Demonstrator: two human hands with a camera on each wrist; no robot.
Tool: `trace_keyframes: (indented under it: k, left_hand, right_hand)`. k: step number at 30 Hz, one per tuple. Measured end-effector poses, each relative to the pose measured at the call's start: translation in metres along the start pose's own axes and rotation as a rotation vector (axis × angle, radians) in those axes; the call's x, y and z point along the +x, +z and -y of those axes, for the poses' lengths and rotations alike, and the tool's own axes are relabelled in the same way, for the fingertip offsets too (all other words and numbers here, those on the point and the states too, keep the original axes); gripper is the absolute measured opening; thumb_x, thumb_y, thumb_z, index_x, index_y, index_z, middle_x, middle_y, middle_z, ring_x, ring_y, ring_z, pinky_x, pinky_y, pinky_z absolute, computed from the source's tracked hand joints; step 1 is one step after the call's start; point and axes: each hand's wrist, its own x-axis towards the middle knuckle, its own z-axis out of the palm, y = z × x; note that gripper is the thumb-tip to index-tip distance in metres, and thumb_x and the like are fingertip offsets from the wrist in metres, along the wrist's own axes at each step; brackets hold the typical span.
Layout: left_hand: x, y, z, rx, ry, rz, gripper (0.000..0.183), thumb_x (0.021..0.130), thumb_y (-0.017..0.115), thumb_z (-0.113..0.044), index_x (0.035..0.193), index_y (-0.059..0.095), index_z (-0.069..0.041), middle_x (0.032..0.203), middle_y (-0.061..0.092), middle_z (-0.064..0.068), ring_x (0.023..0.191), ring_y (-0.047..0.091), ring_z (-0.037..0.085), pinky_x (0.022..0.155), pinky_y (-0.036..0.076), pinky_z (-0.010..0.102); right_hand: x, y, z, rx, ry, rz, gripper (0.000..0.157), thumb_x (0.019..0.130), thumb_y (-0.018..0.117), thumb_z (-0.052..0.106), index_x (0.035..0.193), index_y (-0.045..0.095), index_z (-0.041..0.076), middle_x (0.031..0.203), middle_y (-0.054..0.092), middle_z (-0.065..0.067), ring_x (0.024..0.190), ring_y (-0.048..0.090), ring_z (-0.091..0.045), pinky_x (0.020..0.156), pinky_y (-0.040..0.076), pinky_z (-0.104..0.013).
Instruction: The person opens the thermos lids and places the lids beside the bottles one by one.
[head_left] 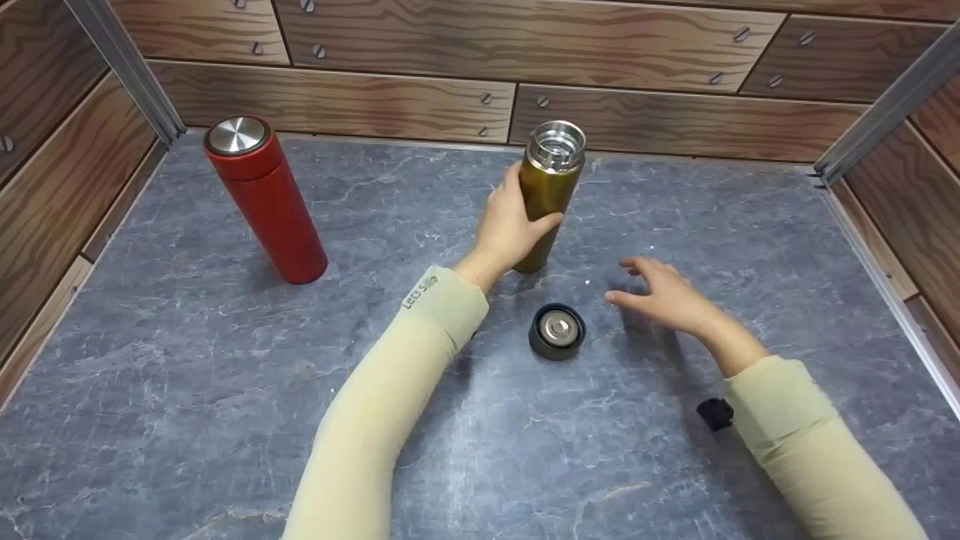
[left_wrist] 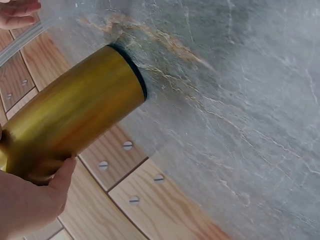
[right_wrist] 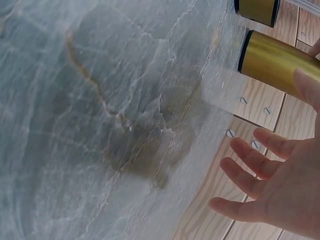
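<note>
A gold vacuum flask (head_left: 551, 187) stands with its bare steel mouth facing up. My left hand (head_left: 512, 225) grips it around the body, thumb across the near side. The left wrist view shows the lower part of the flask (left_wrist: 95, 95) and its dark base rim close to the grey surface. In front of the flask lies its removed lid (head_left: 557, 331), inside facing up. To the right of the lid, my right hand (head_left: 664, 295) hovers over the table, holding nothing. In the right wrist view the fingers (right_wrist: 245, 177) are spread and relaxed.
A red flask (head_left: 266, 202) with a steel-topped lid stands at the left. The grey marbled table (head_left: 225, 412) is bounded by wood-patterned panels (head_left: 420, 45) at the back and sides. Metal posts (head_left: 124, 67) mark the back corners.
</note>
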Motion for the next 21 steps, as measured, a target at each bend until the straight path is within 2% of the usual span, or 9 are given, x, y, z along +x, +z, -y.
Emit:
trace_keyframes:
  k: [4,10,15,21]
  left_hand:
    - [-0.003,-0.001,0.005,0.019,-0.027,0.020,0.090,0.080,0.071,-0.040,0.146,0.021,-0.005,0.145,0.040,0.014,0.132,0.041,0.027,0.110,0.033,0.038]
    - [-0.009,-0.011,0.017,0.034,-0.082,0.046,0.089,0.082,0.065,-0.046,0.148,0.020,-0.006,0.150,0.032,0.014,0.138,0.032,0.030,0.114,0.027,0.039]
    - [-0.014,-0.018,0.027,0.049,-0.078,0.011,0.084,0.084,0.062,-0.047,0.146,0.024,-0.005,0.149,0.033,0.015,0.137,0.032,0.031,0.114,0.026,0.038]
    - [-0.021,-0.021,0.037,0.070,-0.065,-0.025,0.078,0.085,0.063,-0.045,0.144,0.030,-0.005,0.147,0.037,0.012,0.134,0.035,0.028,0.113,0.028,0.037]
  right_hand:
    - [-0.001,0.000,0.000,0.013,0.006,-0.003,0.073,0.092,0.054,0.040,0.143,0.026,-0.004,0.146,0.027,-0.030,0.134,0.023,-0.049,0.107,0.020,-0.063]
    - [0.000,0.000,0.002,0.026,0.008,-0.017,0.077,0.093,0.051,0.043,0.146,0.020,-0.003,0.150,0.019,-0.029,0.137,0.014,-0.049,0.109,0.013,-0.064]
    - [0.001,0.001,0.005,0.031,-0.004,-0.040,0.075,0.094,0.050,0.042,0.146,0.020,-0.003,0.150,0.019,-0.029,0.138,0.014,-0.048,0.110,0.013,-0.063]
    - [0.003,0.003,0.008,0.034,-0.018,-0.042,0.075,0.093,0.051,0.041,0.145,0.021,-0.004,0.150,0.021,-0.029,0.138,0.016,-0.048,0.110,0.012,-0.063]
